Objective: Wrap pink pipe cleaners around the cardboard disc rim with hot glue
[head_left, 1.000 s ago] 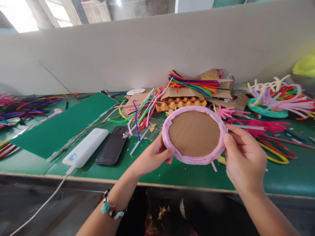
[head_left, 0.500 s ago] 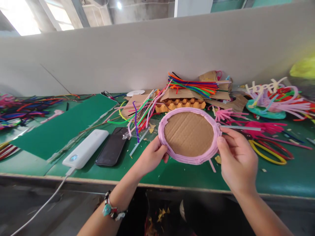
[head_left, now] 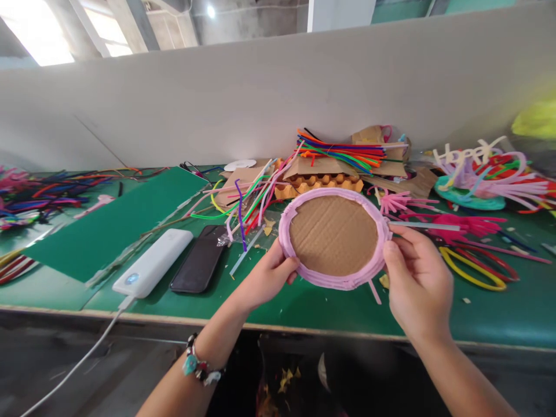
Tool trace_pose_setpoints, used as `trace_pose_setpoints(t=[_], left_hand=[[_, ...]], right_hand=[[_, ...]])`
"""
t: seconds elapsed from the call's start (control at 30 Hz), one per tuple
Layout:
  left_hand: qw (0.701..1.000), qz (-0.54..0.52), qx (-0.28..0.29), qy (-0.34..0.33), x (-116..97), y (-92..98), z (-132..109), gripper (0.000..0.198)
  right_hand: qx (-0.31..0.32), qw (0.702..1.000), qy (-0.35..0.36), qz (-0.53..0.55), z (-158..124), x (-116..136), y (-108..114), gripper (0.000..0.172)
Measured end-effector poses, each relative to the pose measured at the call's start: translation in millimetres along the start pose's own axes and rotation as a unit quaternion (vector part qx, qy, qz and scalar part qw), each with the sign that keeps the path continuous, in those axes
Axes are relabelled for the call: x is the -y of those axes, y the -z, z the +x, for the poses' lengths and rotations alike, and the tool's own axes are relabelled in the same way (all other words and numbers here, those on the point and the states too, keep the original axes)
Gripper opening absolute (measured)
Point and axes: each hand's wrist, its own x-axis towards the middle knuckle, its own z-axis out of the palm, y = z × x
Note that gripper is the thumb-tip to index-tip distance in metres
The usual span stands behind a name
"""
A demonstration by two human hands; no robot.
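Observation:
Between my two hands is a round cardboard disc with a thick rim of pink pipe cleaners around its edge. It is raised above the green table, tilted so its bare brown face shows. My left hand pinches the rim on the left, thumb in front. On the other side my right hand grips the rim between thumb and fingers. A translucent glue stick sticks out to the right just above the right fingers; whether they touch it I cannot tell. One pink strand hangs below the disc.
A white power bank with a cable and a black phone lie left of the disc. Behind are a bundle of coloured pipe cleaners and an egg carton. Pink pipe cleaner pieces and a yellow loop lie right.
Almost nothing differs. Both hands keep their hold on the disc, with only a very slight shift of the view and the right hand.

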Motion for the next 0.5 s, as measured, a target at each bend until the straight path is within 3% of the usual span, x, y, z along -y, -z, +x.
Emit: trace_pose_setpoints(t=[0.17,0.27,0.5], left_hand=[[0.999,-0.040,-0.020,-0.018,-1.1,-4.5,0.0,0.025],[0.998,-0.038,-0.038,-0.015,0.2,-7.5,0.9,0.019],[0.993,-0.089,0.072,0.031,1.6,-8.0,-1.7,0.026]], right_hand=[[0.000,0.999,-0.017,0.031,0.0,-2.3,-0.1,0.025],[0.013,0.996,-0.053,0.064,-0.6,-4.4,-0.6,0.028],[0.023,0.994,-0.064,0.087,-0.1,-10.2,-2.3,0.029]])
